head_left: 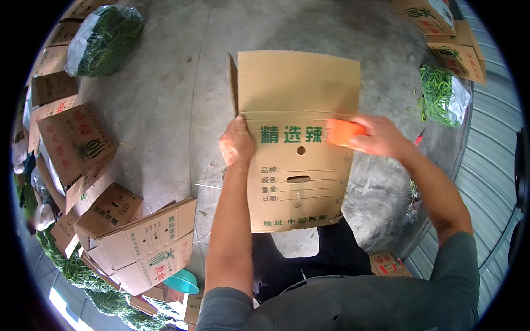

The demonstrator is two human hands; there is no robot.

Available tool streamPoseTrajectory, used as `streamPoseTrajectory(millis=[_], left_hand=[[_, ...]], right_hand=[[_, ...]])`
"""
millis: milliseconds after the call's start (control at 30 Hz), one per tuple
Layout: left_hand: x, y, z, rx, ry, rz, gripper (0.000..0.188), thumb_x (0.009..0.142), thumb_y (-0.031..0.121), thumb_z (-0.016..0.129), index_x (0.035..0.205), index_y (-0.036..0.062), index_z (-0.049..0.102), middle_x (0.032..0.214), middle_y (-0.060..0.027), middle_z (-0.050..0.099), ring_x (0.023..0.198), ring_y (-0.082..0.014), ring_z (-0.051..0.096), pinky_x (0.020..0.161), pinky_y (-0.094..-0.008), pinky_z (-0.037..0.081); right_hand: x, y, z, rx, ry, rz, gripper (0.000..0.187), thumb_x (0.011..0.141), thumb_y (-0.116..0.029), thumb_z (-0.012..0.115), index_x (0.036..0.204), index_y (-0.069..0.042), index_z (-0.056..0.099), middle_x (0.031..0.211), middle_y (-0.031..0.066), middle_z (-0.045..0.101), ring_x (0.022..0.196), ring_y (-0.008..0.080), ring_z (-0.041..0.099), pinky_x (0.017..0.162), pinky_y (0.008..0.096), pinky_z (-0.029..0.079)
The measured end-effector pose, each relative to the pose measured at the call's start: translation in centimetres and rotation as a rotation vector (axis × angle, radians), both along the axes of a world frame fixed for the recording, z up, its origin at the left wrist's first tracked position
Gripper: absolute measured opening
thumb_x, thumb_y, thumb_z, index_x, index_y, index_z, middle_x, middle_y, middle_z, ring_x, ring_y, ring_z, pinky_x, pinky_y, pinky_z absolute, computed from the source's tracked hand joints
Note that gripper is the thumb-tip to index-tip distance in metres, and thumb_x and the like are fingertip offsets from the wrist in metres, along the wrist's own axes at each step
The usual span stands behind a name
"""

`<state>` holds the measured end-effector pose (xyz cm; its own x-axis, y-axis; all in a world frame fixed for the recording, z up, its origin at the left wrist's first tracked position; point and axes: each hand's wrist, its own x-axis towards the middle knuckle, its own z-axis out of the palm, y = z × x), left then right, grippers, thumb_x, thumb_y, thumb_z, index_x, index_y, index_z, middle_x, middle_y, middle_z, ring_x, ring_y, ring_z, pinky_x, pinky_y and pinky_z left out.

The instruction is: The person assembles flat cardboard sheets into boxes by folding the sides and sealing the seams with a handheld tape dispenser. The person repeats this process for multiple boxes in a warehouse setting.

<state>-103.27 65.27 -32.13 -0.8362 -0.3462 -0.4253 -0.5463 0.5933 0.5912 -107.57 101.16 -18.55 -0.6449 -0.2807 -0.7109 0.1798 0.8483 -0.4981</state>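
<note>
At nine o'clock the left hand (237, 142), curled nearly closed, grips the edge of the brown carton (300, 161), which is at the dial's centre. At three o'clock the right hand (381, 135) clasps a blurred orange tool (346, 133), seemingly working the flap seam; the next stroke calls for a steady carton.

Central carton (298, 160): between left hand (237, 142) and right hand (383, 135). Left: second carton (149, 243), basin (183, 282) beside it; farther forward, bag of vegetables (110, 41). Right: another vegetable bag (441, 96), near wall (491, 154).
</note>
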Motion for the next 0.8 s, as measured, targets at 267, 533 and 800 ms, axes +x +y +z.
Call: streamPoseTrajectory(millis=[267, 533, 800], left_hand=[[-0.6, 1.5, -4.1, -0.187, 0.047, -0.276, 0.033, 0.103, 0.036, 0.046, 0.105, 0.0117, 0.067, 0.106, -0.0182, 0.070, 0.094, -0.0412, 0.067, 0.080, -0.0496, 0.055], [0.6, -5.9, 1.7, 0.052, -0.098, 0.121, 0.063, 0.104, 0.055, 0.037, 0.113, 0.0034, 0.071, 0.110, -0.0282, 0.069, 0.107, -0.0496, 0.063, 0.094, -0.0534, 0.048], [3.8, -19.3, 16.7, -0.069, 0.408, 0.488, 0.066, 0.104, 0.057, 0.047, 0.100, -0.0047, 0.070, 0.080, -0.0204, 0.069, 0.075, -0.0274, 0.061, 0.073, -0.0445, 0.050]], right_hand=[[4.6, 9.1, -13.6, 0.374, 0.310, 0.127, 0.037, 0.084, -0.030, 0.069, 0.113, -0.008, 0.067, 0.095, 0.0159, 0.073, 0.089, 0.0366, 0.069, 0.076, 0.0450, 0.054], [6.6, -0.3, -18.0, 0.157, 0.366, -0.517, 0.037, 0.093, -0.027, 0.070, 0.124, -0.007, 0.063, 0.116, 0.0187, 0.070, 0.105, 0.0347, 0.068, 0.088, 0.0422, 0.053], [-0.4, -17.4, -4.4, -0.340, 0.472, -0.542, 0.046, 0.098, -0.027, 0.065, 0.138, -0.008, 0.054, 0.130, 0.0106, 0.066, 0.116, 0.0208, 0.063, 0.098, 0.0323, 0.048]])
